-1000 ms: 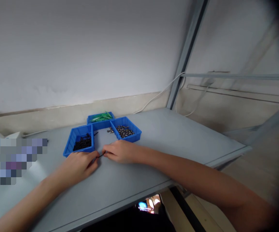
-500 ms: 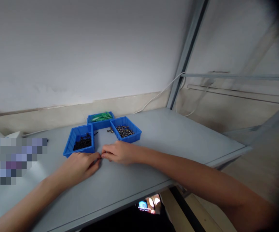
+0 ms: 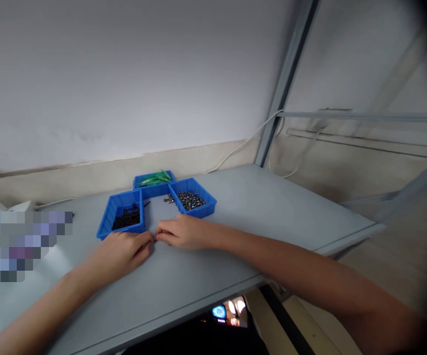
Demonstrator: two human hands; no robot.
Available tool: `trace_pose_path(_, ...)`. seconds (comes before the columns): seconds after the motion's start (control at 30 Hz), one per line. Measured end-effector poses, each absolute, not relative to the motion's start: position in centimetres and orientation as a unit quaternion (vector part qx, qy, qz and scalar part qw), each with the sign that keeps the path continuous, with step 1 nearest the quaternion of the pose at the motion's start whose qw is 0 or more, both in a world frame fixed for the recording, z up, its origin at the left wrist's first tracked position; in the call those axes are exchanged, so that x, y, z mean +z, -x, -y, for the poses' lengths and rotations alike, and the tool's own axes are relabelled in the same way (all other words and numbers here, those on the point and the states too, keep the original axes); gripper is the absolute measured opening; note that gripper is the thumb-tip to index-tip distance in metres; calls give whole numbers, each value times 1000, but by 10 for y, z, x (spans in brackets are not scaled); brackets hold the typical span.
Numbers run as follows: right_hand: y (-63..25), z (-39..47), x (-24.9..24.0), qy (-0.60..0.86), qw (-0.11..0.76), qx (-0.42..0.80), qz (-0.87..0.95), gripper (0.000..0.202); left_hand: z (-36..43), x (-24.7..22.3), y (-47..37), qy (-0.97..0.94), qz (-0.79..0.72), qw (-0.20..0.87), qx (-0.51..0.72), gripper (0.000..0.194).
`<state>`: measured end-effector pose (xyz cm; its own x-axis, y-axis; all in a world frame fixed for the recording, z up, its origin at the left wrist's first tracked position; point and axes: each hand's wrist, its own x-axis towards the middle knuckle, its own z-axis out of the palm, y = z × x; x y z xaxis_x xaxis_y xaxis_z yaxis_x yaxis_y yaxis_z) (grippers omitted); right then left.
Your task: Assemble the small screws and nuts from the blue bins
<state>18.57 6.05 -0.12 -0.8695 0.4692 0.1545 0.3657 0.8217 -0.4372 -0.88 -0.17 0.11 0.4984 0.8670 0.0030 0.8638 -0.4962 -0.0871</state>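
My left hand (image 3: 128,251) is closed in a pinch just in front of the left blue bin (image 3: 104,224), which holds small black parts (image 3: 127,217). Fingertip to fingertip with it, my right hand (image 3: 178,232) pinches too, low over the grey table. A tiny dark piece shows between the two hands, too small to name. Beyond my right hand stands another blue bin (image 3: 202,213) with many small metal fittings (image 3: 191,200). A few loose metal fittings (image 3: 168,199) lie on the table by its left wall.
Behind, a third blue bin (image 3: 156,190) holds green pieces (image 3: 157,178). The grey table (image 3: 272,207) meets the wall at the back. A metal frame post (image 3: 283,84) rises at the right rear corner. A lit phone (image 3: 230,312) lies below the front edge.
Both hands stay nearly in place. The fingertips have drawn very slightly apart, and a little more of the dark piece shows between them. The phone's picture differs.
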Motion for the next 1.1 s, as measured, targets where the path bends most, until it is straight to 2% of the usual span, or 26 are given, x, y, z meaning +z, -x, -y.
trace_pose_path(0.23, -185, -61, -1, 220, 131, 186, 949, 20, 1, 3, 7, 863, 503, 34, 24, 32)
trace_pose_path(1.1, -186, -61, -1, 223, 117, 177, 952, 21, 1, 1, 9, 863, 502, 47, 19, 32)
